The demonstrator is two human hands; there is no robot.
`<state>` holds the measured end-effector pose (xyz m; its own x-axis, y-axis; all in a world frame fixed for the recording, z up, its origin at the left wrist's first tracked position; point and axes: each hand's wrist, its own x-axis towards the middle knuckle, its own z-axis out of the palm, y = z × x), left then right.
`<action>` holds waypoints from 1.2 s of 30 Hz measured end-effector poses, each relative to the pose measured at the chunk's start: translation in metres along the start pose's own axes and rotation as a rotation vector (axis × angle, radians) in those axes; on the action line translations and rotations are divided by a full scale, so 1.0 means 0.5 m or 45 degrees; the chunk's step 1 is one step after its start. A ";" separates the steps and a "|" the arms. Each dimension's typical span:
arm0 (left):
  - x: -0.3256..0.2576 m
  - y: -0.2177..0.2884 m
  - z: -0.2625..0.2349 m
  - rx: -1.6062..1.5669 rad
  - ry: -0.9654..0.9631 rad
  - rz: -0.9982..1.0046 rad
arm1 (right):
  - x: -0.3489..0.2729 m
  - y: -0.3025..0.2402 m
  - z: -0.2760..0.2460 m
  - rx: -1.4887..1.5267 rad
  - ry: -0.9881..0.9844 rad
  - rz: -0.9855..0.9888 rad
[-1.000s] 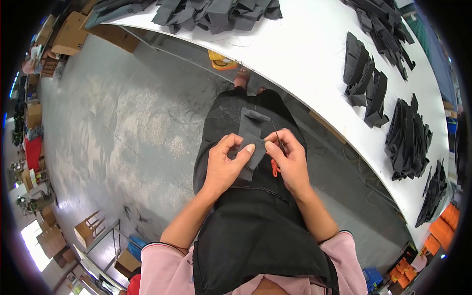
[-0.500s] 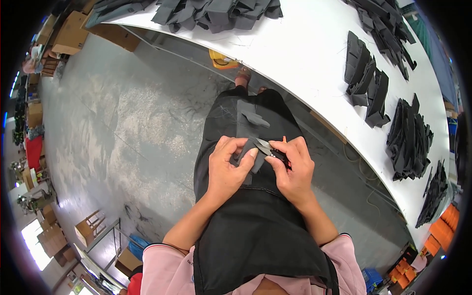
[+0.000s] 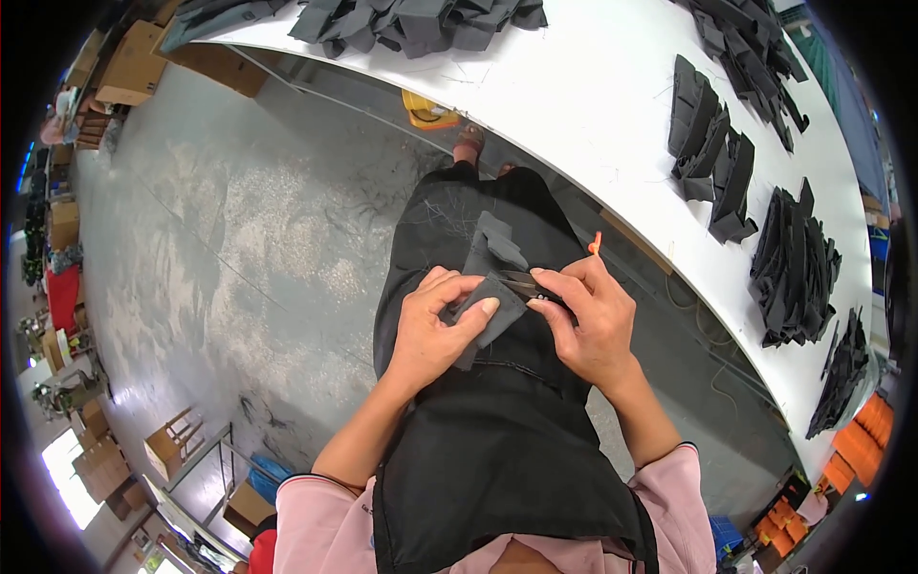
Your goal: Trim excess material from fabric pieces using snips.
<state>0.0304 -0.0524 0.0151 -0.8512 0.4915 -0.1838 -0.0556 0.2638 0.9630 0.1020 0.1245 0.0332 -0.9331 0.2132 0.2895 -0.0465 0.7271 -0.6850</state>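
My left hand (image 3: pixel 435 325) pinches a dark grey fabric piece (image 3: pixel 499 314) between thumb and fingers, above my lap. In my right hand (image 3: pixel 598 325) is a pair of thread snips (image 3: pixel 519 283), its blades pointing left at the fabric's upper right edge. Whether the blades touch the cloth, I cannot tell. An orange tip (image 3: pixel 596 243) sticks out beyond my right fingers. More of the grey cloth (image 3: pixel 497 239) trails over the black apron (image 3: pixel 440 225) on my lap, where loose threads lie.
A white table (image 3: pixel 593 115) curves along the front and right, with its edge close to my knees. Dark fabric pieces lie on it in several piles, such as a bundle (image 3: pixel 796 273) at right. Under the table sits a yellow object (image 3: pixel 427 110). Cardboard boxes (image 3: pixel 132 65) stand far left.
My right hand has moved right and slightly away from the cloth, drawing the snips back. The fabric in my left hand has turned and now shows a flatter, wider face.
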 end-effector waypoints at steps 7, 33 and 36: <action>0.006 0.008 -0.026 -0.079 -0.272 -0.069 | 0.007 0.021 -0.015 -0.068 -0.102 -0.279; 0.015 0.025 -0.014 -0.104 -0.318 -0.051 | 0.005 0.005 -0.015 0.347 -0.152 0.068; 0.015 0.020 -0.019 -0.147 -0.333 -0.082 | 0.011 -0.006 -0.018 0.243 -0.156 0.045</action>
<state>0.0186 -0.0539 0.0251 -0.6813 0.6782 -0.2755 -0.1770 0.2125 0.9610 0.1002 0.1296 0.0428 -0.9712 0.1466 0.1877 -0.0689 0.5816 -0.8106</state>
